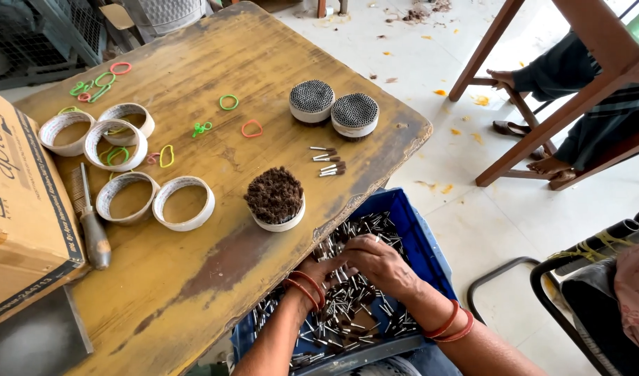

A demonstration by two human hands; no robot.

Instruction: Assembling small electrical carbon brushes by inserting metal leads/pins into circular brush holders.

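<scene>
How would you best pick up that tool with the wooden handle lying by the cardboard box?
Probably by the rounded wooden handle, coming from above with the grip across its width. The tool lies flat on the table, handle end toward the near edge, and the toothed metal end by the box looks too thin to hold.

Head view, steeply down, seemingly close.

A blue plastic crate [422, 240] brims with silver-and-dark metal pins [347, 296] just below the worn yellow wooden table [215, 49]. On that table, white paper rings [183, 202], green and orange rubber loops [228, 102], one brown bristly bundle [274, 195].
</scene>
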